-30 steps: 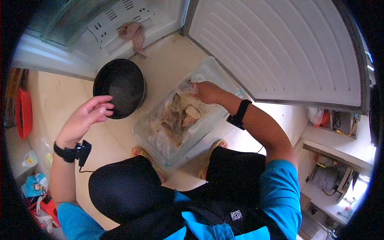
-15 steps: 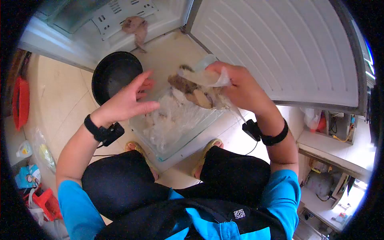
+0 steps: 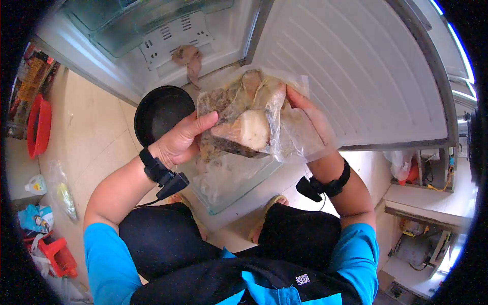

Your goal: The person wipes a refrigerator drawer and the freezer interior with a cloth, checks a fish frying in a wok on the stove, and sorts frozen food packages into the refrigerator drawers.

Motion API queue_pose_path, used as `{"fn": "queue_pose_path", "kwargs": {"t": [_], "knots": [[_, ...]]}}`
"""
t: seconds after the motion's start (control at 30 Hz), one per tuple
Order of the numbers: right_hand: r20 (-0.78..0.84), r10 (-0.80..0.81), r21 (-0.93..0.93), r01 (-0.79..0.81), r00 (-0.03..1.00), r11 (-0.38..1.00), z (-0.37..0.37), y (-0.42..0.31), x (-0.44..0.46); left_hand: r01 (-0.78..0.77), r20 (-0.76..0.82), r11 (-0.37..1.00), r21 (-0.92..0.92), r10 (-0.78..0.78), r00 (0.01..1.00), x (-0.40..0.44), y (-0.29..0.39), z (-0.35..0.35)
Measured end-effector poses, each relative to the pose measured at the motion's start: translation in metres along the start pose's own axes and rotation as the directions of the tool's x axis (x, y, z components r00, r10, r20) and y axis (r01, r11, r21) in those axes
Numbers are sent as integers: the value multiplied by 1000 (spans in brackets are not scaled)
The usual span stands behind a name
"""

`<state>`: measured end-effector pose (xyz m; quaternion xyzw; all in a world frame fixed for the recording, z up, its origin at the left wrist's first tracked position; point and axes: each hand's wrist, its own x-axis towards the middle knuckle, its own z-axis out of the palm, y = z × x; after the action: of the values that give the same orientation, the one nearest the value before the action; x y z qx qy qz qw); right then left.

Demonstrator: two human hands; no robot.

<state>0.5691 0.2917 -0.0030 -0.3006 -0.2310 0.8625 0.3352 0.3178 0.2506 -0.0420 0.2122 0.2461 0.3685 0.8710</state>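
Holding both arms (image 3: 120,189) forward and bent. Gripping with left hand (image 3: 178,142), with thumb (image 3: 207,121) on top; gripping opposite with partly hidden right hand (image 3: 313,116).

A: Bag (image 3: 300,133)?
B: Thin clear plastic, crinkled, glossy along the folds. Chunk (image 3: 255,131) inside: pale cut face, fairly smooth; darker outer side mottled and rough-looking.
A: Pan (image 3: 161,113)?
B: Black, mostly matt. Could be coated metal; cannot tell for certain.
A: Drawer (image 3: 244,190) and door (image 3: 363,76)?
B: Drawer in see-through plastic, smooth. Door lined in white plastic, ribbed, soft sheen.
A: Floor (image 3: 104,137)?
B: Smooth, looks like tile, faint shine.
A: Others?
B: Sleeves (image 3: 109,256), blue matt cloth. Trousers (image 3: 170,234), black matt cloth. Tub (image 3: 39,127), smooth red plastic.
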Motion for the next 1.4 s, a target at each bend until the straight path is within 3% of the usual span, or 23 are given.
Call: {"fn": "queue_pose_path", "kwargs": {"t": [0.07,0.1,0.17,0.2,0.3,0.33,0.4,0.47,0.5,0.57,0.6,0.67,0.7,0.77,0.8,0.87,0.93,1.03,1.2,1.23,1.4], "knots": [[12,-167,-133,167,986,977,-10,11,0,-49,-8,999,22,49,999,2,-10,3],[11,-167,-133,167,986,977,-11,13,-6,-103,-17,993,48,104,994,3,-15,5],[247,-118,345,26,962,938,-11,21,-19,-131,-51,990,43,133,990,3,-25,7],[253,-118,340,26,960,940,-14,24,-25,-159,-82,986,42,162,983,4,-29,8],[307,-110,29,106,945,994,-24,41,-37,-197,-77,979,-58,193,978,9,-31,14],[332,-105,-86,141,937,986,-20,47,-35,-212,-112,977,-17,208,972,11,-32,14],[270,-77,-374,179,960,910,-16,49,-37,-229,-115,970,82,237,965,6,-27,31],[273,-166,-376,264,948,888,-19,53,-28,-210,-119,965,160,230,966,8,-31,37],[154,-154,-374,202,976,905,-19,51,-30,-231,-115,956,179,253,961,9,-29,34],[-32,-134,-259,121,991,958,-12,48,-27,-143,14,863,485,155,988,2,-22,18],[-20,-141,-269,131,990,954,-12,43,-27,-158,22,857,491,169,985,-6,-10,20],[-103,-98,-50,93,990,994,-22,33,-26,134,-173,717,684,-19,985,-21,21,21],[-91,-143,-55,138,986,989,-19,28,-27,129,-305,739,661,107,946,-25,33,13],[-133,-173,-48,168,976,985,-14,18,-29,-34,-322,761,648,315,893,-27,81,1],[-187,-204,-45,199,961,979,-10,15,-29,-150,-399,810,567,429,810,-25,105,-8],[-220,-234,-39,231,947,972,-6,8,-29,-410,-375,836,363,534,757,-27,162,-7],[-206,-233,-12,235,950,972,-1,-2,-30,-594,-325,751,287,660,678,-23,200,-1],[-204,-279,-34,277,939,960,19,-14,-34,-676,-281,703,220,709,646,-15,233,10],[-174,-340,-75,332,924,940,36,-20,-44,-800,-340,599,39,761,553,5,238,20],[-187,-330,-54,326,925,944,37,-21,-45,-805,-281,592,35,779,560,8,238,11],[-240,-390,-56,389,889,920,69,-30,-61,-790,-219,612,40,776,591,-16,179,38]]}}
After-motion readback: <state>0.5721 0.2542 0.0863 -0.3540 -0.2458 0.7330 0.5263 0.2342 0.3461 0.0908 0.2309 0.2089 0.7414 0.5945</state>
